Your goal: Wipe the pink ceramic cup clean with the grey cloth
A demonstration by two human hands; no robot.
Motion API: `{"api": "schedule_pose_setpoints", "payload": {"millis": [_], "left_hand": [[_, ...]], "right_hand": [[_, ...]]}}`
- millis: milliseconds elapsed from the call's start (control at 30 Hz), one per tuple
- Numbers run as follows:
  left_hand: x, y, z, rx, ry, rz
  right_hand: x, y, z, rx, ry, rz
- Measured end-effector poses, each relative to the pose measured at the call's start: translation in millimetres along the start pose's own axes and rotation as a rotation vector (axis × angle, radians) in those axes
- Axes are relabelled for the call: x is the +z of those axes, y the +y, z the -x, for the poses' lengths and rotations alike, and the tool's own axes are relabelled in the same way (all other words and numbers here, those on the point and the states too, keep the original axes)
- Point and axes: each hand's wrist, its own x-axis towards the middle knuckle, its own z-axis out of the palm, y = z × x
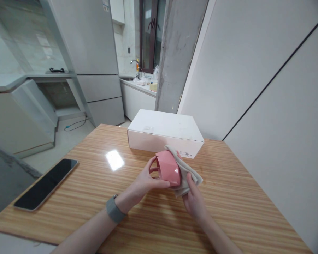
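A glossy pink bowl with faceted sides is tipped on its side above the table, its opening toward the left. My left hand grips it by the rim, fingers at the opening and thumb along the near side. Pressed against the bowl's right side, around its base, is a folded light-grey cloth. My right hand is closed on that cloth, thumb on top; its other fingers are partly hidden behind the cloth and bowl.
A white cardboard box stands just behind my hands on the wood-grain table. To the left lies a dark-screened tablet or phone. A white wall borders the table's right side. Beyond are a fridge and a sink counter.
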Motion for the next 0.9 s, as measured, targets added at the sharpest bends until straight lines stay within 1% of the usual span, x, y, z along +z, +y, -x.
{"api": "schedule_pose_setpoints", "payload": {"millis": [67,200,267,367,467,600,700,767,900], "left_hand": [[-1.0,-0.6,-2.0,0.006,0.026,-0.026],[0.0,2.1,-3.3,0.127,0.071,-0.034],[1.4,3.9,-2.4,0.148,0.096,-0.054],[2.6,4.0,-0.6,0.129,0.103,-0.058],[1.9,1.5,0.6,0.13,0.073,0.016],[-0.5,-0.6,0.5,0.033,-0.008,0.215],[-0.3,0.8,1.1,-0.023,-0.048,0.276],[1.8,2.4,2.7,-0.028,-0.044,0.274],[7.2,4.2,7.0,0.051,-0.03,0.201]], "right_hand": [[3.7,-2.5,1.4,0.044,0.008,-0.043],[9.1,-4.2,4.1,0.079,0.017,-0.091],[10.3,-3.6,4.3,0.089,0.02,-0.107],[9.1,-0.1,3.3,0.102,0.008,-0.1],[4.5,6.3,2.3,0.069,-0.019,-0.038],[-3.7,12.8,4.3,-0.045,-0.11,0.12],[-7.1,12.3,6.2,-0.064,-0.16,0.231],[-6.8,10.7,5.7,-0.052,-0.145,0.225],[-3.2,9.0,1.4,0.012,-0.038,0.043]]}}
